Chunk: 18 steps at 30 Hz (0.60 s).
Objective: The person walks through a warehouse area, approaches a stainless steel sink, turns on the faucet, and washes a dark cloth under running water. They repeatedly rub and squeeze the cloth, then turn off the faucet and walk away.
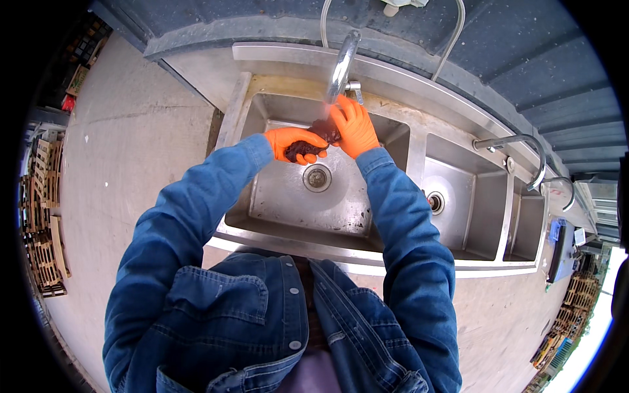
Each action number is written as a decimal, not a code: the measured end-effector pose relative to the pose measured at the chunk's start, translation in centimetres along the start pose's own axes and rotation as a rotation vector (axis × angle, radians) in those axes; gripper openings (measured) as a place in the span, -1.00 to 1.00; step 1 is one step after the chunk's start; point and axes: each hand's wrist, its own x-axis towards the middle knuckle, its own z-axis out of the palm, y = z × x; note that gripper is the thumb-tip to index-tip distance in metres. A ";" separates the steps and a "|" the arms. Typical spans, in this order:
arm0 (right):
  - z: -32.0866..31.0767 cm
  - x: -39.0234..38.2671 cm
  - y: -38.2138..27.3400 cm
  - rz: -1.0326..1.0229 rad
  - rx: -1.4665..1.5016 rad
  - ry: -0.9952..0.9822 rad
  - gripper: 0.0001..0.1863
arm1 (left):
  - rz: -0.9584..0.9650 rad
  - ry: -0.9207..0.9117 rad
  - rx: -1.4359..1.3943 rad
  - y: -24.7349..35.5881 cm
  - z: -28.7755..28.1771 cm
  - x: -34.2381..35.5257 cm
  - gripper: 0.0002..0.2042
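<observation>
My left hand (295,143), in an orange glove, is wrapped round a dark reddish-brown, wet-looking limp mass (303,149); whether it is cloth or something else I cannot tell. Its upper part spreads up to my right hand (354,126), also gloved in orange, whose fingers curl at that end and seem to grip it. Both hands are above the large left basin (275,203) of a steel sink, just below the mouth of a chrome faucet (344,62). A blur under the spout looks like running water. The faucet's lever (354,90) stands just behind my right fingertips.
A round drain (317,177) lies in the basin floor below my hands. To the right are a second basin (452,196) and a narrower one, with another curved faucet (517,139). A grey metal wall (524,59) rises behind. Wooden pallets (46,177) stand at far left.
</observation>
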 end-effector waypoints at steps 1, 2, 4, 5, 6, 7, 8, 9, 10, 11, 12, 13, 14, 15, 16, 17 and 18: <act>0.2 0.2 0.5 -0.022 0.005 -0.024 -0.38 | 0.005 -0.056 0.011 0.1 0.6 -0.1 -0.68; 0.3 0.3 0.8 -0.043 0.011 -0.047 -0.44 | 0.001 -0.040 0.114 0.4 0.9 -0.1 -0.67; 0.3 0.4 1.0 -0.017 0.014 -0.176 -0.54 | -0.005 -0.006 0.319 1.1 1.1 0.2 -0.66; 0.2 0.5 1.1 -0.005 0.016 -0.241 -0.59 | -0.014 0.091 0.479 1.5 0.9 0.5 -0.67; 0.1 0.5 0.9 0.051 0.023 -0.275 -0.62 | -0.024 0.190 0.638 1.9 0.7 0.9 -0.68; -0.1 0.5 0.6 0.108 0.029 -0.309 -0.65 | -0.034 0.288 0.798 2.2 1.0 1.0 -0.68; -0.1 0.5 0.3 0.164 0.035 -0.343 -0.68 | 0.025 0.376 0.938 2.3 1.4 1.1 -0.67; 0.1 0.4 0.1 0.230 0.072 -0.350 -0.66 | 0.086 0.464 1.078 2.3 1.8 1.2 -0.67; 0.4 0.3 -0.1 0.296 0.109 -0.357 -0.63 | 0.149 0.554 1.216 2.3 2.1 1.1 -0.66; 0.6 0.2 -0.4 0.362 0.146 -0.363 -0.60 | 0.298 0.566 1.338 2.0 2.1 1.1 -0.66; 0.7 0.2 -0.6 0.436 0.185 -0.397 -0.60 | 0.450 0.575 1.456 1.6 1.9 1.1 -0.67; 0.7 0.3 -0.9 0.512 0.226 -0.433 -0.60 | 0.604 0.581 1.569 1.3 1.4 1.1 -0.67; 0.7 0.4 -1.2 0.588 0.266 -0.468 -0.59 | 0.603 0.601 1.652 1.0 0.8 1.4 -0.69; 1.4 0.3 -1.2 0.614 0.330 -0.461 -0.58 | 0.600 0.620 1.736 0.8 0.0 1.7 -0.70; 2.2 0.0 -1.2 0.642 0.392 -0.453 -0.57 | 0.599 0.636 1.819 0.8 -0.2 1.9 -0.71; 2.9 -0.4 -1.2 0.670 0.454 -0.445 -0.57 | 0.597 0.671 1.842 0.8 -0.4 2.1 -0.72; 3.4 -0.8 -1.0 0.708 0.505 -0.442 -0.56 | 0.594 0.706 1.865 0.7 -0.6 2.3 -0.73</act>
